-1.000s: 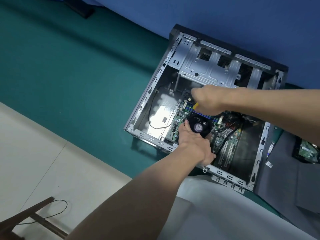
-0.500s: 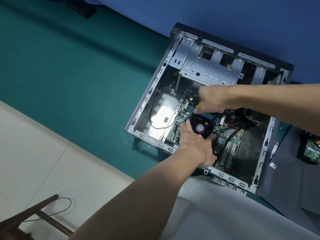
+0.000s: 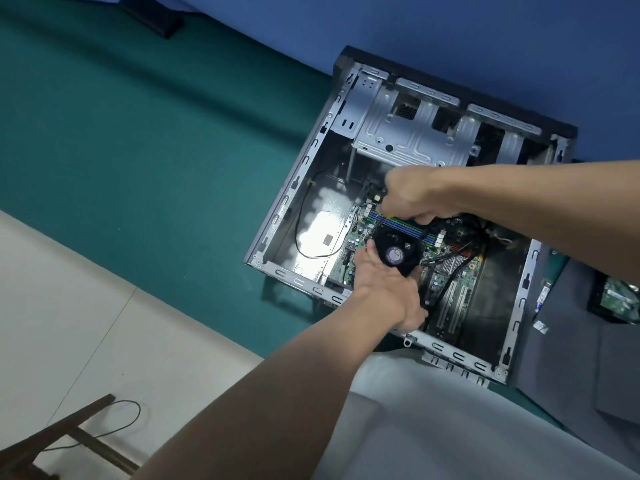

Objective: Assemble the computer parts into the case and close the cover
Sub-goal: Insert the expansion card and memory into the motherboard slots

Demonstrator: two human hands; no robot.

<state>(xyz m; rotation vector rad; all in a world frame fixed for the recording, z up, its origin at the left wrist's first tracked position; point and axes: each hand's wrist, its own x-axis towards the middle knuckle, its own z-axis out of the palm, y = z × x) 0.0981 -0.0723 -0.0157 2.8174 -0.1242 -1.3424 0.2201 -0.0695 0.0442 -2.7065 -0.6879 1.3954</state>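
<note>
The open computer case [image 3: 294,188] lies on its side on a green mat, with the green motherboard [image 3: 450,275] inside. My left hand [image 3: 388,292] grips the near side of the black CPU fan [image 3: 394,252], which sits on the board. My right hand [image 3: 415,195] is a curled fist just beyond the fan, over the blue and green memory slots. It grips a thin tool [image 3: 382,213], probably a screwdriver. Only a short bit shows below the fingers, pointing down at the board.
A grey side cover [image 3: 571,341] lies right of the case, with a loose circuit board [image 3: 620,299] on it. The drive cage [image 3: 408,133] fills the far end of the case. A thin black cable [image 3: 301,216] loops over the bare case floor. A wooden frame [image 3: 69,431] is bottom left.
Both hands stay at the fan. My right fist has shifted very slightly over the memory slots, and the yellow handle seen earlier is now hidden in it.
</note>
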